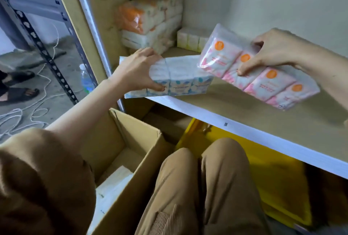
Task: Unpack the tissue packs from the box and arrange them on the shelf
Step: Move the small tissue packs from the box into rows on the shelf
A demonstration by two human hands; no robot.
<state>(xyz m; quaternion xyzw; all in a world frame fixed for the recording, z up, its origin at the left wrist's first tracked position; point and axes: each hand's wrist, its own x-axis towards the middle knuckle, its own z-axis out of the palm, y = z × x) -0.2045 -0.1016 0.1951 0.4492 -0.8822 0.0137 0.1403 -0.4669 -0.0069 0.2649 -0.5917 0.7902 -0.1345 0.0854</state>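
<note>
A: Shelf (244,106) front mostly bare. Left hand (138,69) clamped on blue pack (178,80) at the edge; right hand (273,52) clamped on pink pack (259,76), airborne.
B: Push blue back first, then square pink beside it. Box (131,140) holds more.

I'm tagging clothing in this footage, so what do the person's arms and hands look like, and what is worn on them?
Both hands are bare: no gloves, rings, watch or bracelets show on the left hand or the right hand. The forearms are uncovered too. A brown short sleeve covers the left upper arm at the shoulder. The right arm leaves the frame before any sleeve shows.
</note>
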